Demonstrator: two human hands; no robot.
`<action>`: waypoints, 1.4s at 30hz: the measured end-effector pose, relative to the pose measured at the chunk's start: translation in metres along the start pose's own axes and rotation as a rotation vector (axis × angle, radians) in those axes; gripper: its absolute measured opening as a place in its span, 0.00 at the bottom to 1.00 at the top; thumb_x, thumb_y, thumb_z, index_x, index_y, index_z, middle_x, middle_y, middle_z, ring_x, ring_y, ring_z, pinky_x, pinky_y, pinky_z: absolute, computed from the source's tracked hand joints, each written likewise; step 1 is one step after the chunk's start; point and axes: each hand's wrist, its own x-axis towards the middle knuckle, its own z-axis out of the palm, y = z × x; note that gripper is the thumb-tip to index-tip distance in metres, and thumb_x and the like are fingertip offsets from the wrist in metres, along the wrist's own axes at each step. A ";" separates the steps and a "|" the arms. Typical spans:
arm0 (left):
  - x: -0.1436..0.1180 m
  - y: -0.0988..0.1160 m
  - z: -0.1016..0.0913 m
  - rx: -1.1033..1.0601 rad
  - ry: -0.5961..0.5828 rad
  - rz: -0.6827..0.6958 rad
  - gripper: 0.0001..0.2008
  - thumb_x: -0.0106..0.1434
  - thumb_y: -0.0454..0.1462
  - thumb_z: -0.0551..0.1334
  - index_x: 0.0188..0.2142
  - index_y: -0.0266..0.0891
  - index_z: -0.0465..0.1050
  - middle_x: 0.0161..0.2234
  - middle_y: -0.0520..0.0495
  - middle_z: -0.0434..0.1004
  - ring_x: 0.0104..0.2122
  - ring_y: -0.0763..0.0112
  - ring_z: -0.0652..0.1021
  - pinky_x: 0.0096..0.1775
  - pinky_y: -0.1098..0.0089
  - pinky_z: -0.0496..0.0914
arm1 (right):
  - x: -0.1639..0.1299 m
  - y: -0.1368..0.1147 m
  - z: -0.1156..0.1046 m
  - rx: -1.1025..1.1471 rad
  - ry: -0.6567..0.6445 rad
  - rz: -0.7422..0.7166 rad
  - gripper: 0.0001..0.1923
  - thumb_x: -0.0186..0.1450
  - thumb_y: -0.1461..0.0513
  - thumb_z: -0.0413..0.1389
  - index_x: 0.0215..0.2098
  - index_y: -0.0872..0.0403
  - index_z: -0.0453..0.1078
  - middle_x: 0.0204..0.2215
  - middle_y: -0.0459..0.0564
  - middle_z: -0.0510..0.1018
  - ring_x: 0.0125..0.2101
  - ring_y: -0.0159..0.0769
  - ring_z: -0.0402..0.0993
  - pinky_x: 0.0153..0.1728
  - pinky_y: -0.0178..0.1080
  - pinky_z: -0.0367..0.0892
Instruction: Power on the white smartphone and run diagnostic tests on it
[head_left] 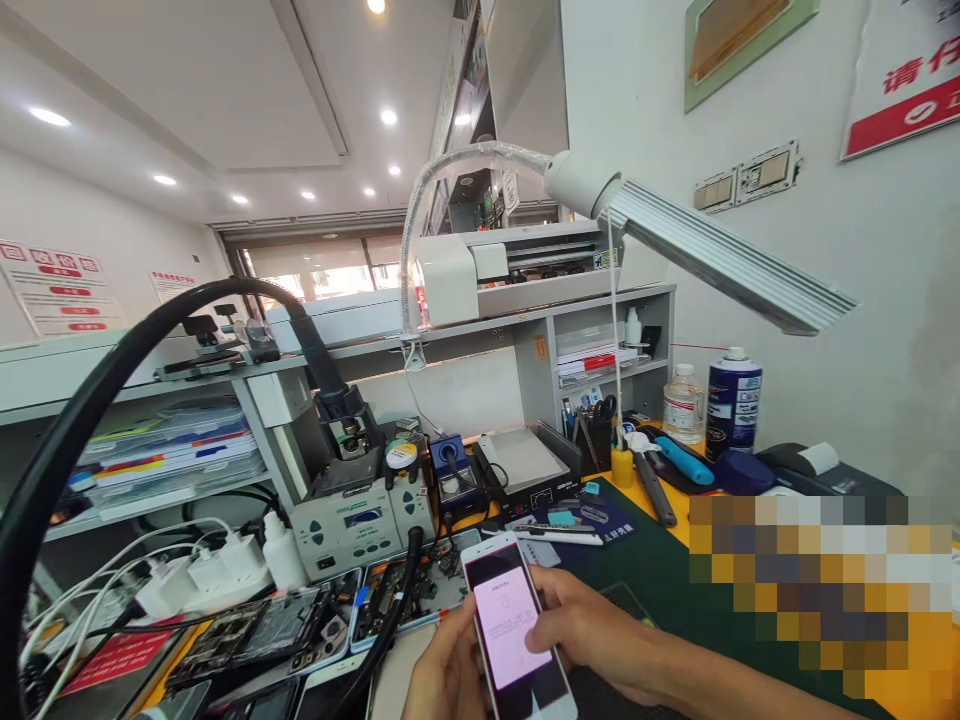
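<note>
A white smartphone point(501, 600) is held upright and slightly tilted at the bottom centre, its lit screen showing a pale pink page with small text. My left hand point(439, 670) grips its left edge, the lower part running out of the picture. From the right, my right hand point(589, 625) wraps round the phone's other edge, its thumb touching the screen; its remaining fingers are mostly hidden behind the phone. Below and around the hands lies a dark green work mat point(675, 640).
A soldering station point(349, 530), a heating plate point(525, 470) and phone-part trays point(412, 590) stand behind and left. A black hose point(67, 420) arches over the left side. A lamp point(735, 255) hangs overhead. A blue spray can point(733, 405) and bottle point(682, 405) stand right.
</note>
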 end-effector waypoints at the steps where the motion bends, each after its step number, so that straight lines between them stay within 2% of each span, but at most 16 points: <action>1: 0.001 0.000 -0.001 -0.010 -0.002 0.007 0.24 0.63 0.46 0.55 0.54 0.34 0.70 0.48 0.37 0.77 0.52 0.48 0.72 0.51 0.49 0.65 | 0.000 0.001 -0.001 0.001 0.000 -0.001 0.23 0.47 0.71 0.54 0.42 0.54 0.72 0.30 0.45 0.78 0.32 0.35 0.74 0.27 0.32 0.64; 8: 0.000 0.000 0.002 -0.077 -0.013 -0.009 0.23 0.63 0.45 0.57 0.53 0.37 0.71 0.47 0.38 0.78 0.50 0.48 0.74 0.51 0.48 0.66 | -0.001 -0.001 0.001 0.023 -0.010 -0.015 0.25 0.47 0.70 0.54 0.43 0.54 0.73 0.29 0.44 0.78 0.29 0.32 0.73 0.24 0.30 0.63; 12: 0.000 0.001 0.001 -0.090 0.005 -0.072 0.22 0.62 0.45 0.58 0.53 0.37 0.71 0.46 0.37 0.79 0.50 0.47 0.75 0.50 0.48 0.67 | 0.000 -0.001 0.001 0.039 -0.016 0.007 0.26 0.47 0.69 0.54 0.45 0.53 0.72 0.29 0.45 0.78 0.30 0.35 0.76 0.26 0.32 0.65; 16: 0.003 0.001 -0.006 -0.082 0.067 -0.080 0.19 0.63 0.41 0.58 0.50 0.34 0.72 0.46 0.36 0.79 0.51 0.47 0.75 0.50 0.49 0.67 | 0.002 0.002 -0.001 0.038 -0.017 0.024 0.27 0.47 0.69 0.55 0.46 0.53 0.72 0.33 0.47 0.80 0.36 0.40 0.78 0.29 0.34 0.67; 23: 0.008 0.000 -0.020 -0.033 0.114 -0.071 0.19 0.64 0.39 0.58 0.51 0.30 0.71 0.46 0.35 0.80 0.52 0.47 0.75 0.51 0.48 0.67 | 0.004 0.004 -0.003 0.032 -0.013 0.012 0.27 0.47 0.69 0.54 0.46 0.53 0.72 0.33 0.48 0.80 0.34 0.38 0.77 0.28 0.33 0.66; 27: 0.005 -0.003 -0.016 -0.019 0.068 -0.032 0.19 0.64 0.39 0.59 0.53 0.34 0.72 0.48 0.38 0.79 0.52 0.48 0.75 0.52 0.49 0.67 | 0.003 0.002 -0.003 0.036 -0.011 0.021 0.27 0.47 0.68 0.55 0.46 0.53 0.72 0.33 0.48 0.80 0.34 0.39 0.77 0.29 0.34 0.66; 31: 0.001 -0.004 -0.012 0.063 0.089 0.042 0.21 0.63 0.38 0.61 0.55 0.33 0.71 0.47 0.36 0.80 0.52 0.47 0.75 0.53 0.49 0.66 | 0.002 0.001 -0.002 0.032 0.005 0.040 0.27 0.47 0.68 0.55 0.46 0.53 0.72 0.32 0.49 0.80 0.35 0.40 0.77 0.29 0.35 0.66; 36: 0.002 -0.002 -0.009 -0.062 0.069 -0.051 0.23 0.64 0.40 0.58 0.57 0.34 0.68 0.48 0.36 0.79 0.50 0.48 0.76 0.52 0.49 0.66 | 0.001 0.003 -0.003 0.049 0.012 0.046 0.26 0.48 0.66 0.54 0.46 0.53 0.72 0.33 0.49 0.81 0.37 0.42 0.78 0.31 0.36 0.66; 42: 0.000 0.002 0.003 -0.067 0.038 -0.047 0.27 0.64 0.46 0.56 0.60 0.38 0.63 0.50 0.37 0.77 0.50 0.48 0.75 0.53 0.46 0.64 | 0.000 0.001 -0.003 0.098 0.003 0.062 0.23 0.50 0.65 0.54 0.46 0.53 0.71 0.28 0.47 0.79 0.35 0.41 0.77 0.37 0.40 0.66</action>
